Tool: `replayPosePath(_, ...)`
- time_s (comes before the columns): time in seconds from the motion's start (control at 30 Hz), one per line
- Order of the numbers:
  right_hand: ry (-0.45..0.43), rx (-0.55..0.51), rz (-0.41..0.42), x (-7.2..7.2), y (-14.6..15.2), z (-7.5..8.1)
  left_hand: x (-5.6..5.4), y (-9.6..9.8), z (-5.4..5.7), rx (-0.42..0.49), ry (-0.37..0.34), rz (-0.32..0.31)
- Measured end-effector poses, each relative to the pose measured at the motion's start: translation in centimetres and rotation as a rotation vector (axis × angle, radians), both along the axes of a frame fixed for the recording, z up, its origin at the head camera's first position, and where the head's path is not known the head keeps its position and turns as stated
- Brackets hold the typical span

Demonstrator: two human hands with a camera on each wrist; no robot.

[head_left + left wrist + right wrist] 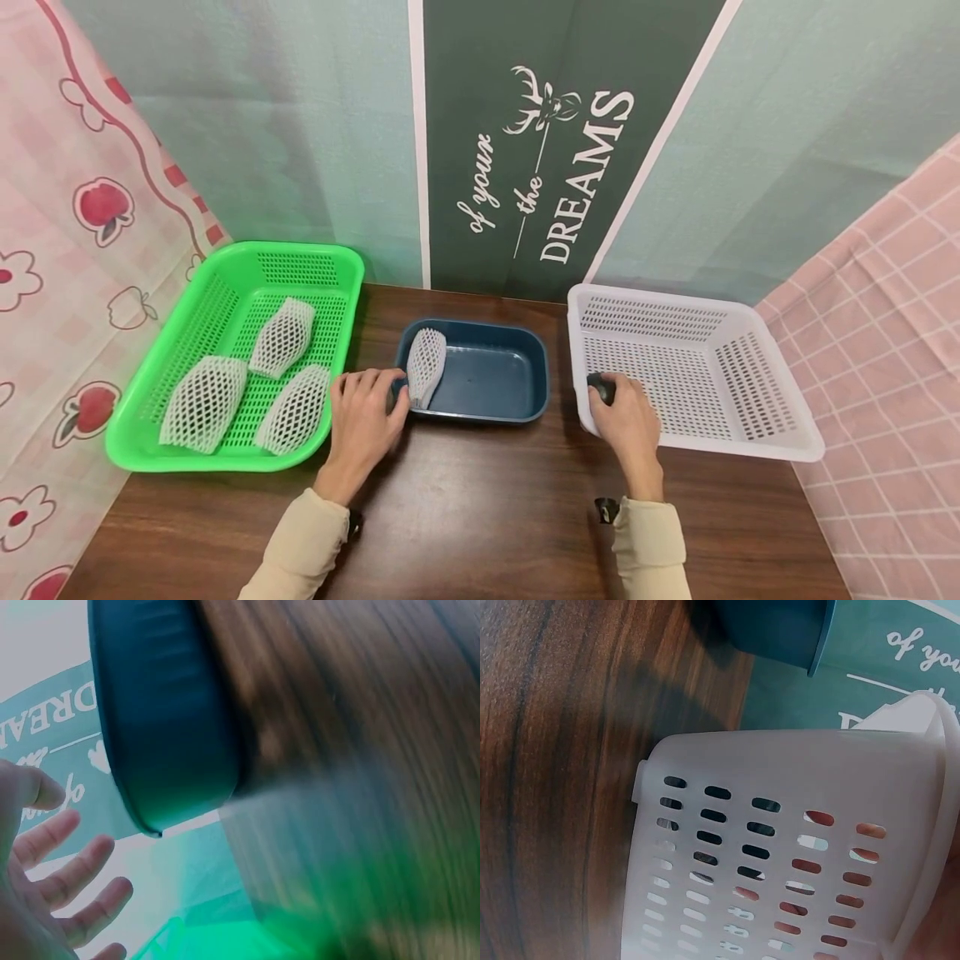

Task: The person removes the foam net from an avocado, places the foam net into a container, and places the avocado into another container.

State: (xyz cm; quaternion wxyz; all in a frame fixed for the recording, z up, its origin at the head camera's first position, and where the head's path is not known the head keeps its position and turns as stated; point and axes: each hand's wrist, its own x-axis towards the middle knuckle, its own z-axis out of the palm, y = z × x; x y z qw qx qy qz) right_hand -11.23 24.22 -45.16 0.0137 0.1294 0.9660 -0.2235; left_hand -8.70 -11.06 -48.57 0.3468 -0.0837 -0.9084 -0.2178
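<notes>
In the head view my left hand is at the left end of a dark blue box, beside the green basket. The left wrist view shows its fingers spread and bare; whether they touch the box cannot be told. A white foam net sleeve lies in the box's left side. My right hand reaches over the near left rim of a white basket and grips a dark rounded object, mostly hidden by the fingers. In the right wrist view, the white basket's slotted wall covers that hand.
On the left, a green basket holds several white foam net sleeves. All three containers stand on a dark wooden table. Behind them hangs a green printed cloth, with a pink checked cloth on the right.
</notes>
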Motion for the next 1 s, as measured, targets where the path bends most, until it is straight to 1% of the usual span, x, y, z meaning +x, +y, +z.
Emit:
replayPosePath(0.2,0.025,-0.009,-0.002,0.1,0.0,-0.2,0.5,-1.2,0.6,0.016,-0.023,0.017)
replayPosePath(0.33,0.042,-0.013,-0.012,0.2,0.0,-0.2,0.7,-2.0,0.8,0.028,-0.031,0.031)
replayPosePath(0.43,0.056,-0.013,-0.019,0.3,0.0,-0.3,0.9,-2.5,0.9,0.044,-0.048,0.022)
replayPosePath(0.53,0.081,-0.018,-0.018,0.4,-0.1,-0.3,1.0,-2.9,1.1,0.080,-0.075,0.007)
replayPosePath(0.73,0.190,-0.030,-0.017,0.5,-0.3,-0.9,0.9,-4.0,1.5,0.142,-0.113,-0.004)
replayPosePath(0.83,0.256,-0.039,-0.005,0.6,-0.2,-1.1,1.0,-4.9,1.7,0.166,-0.156,-0.022)
replayPosePath(1.0,0.371,-0.041,0.087,0.9,0.0,-1.5,1.1,-6.8,1.7,0.182,-0.236,-0.064)
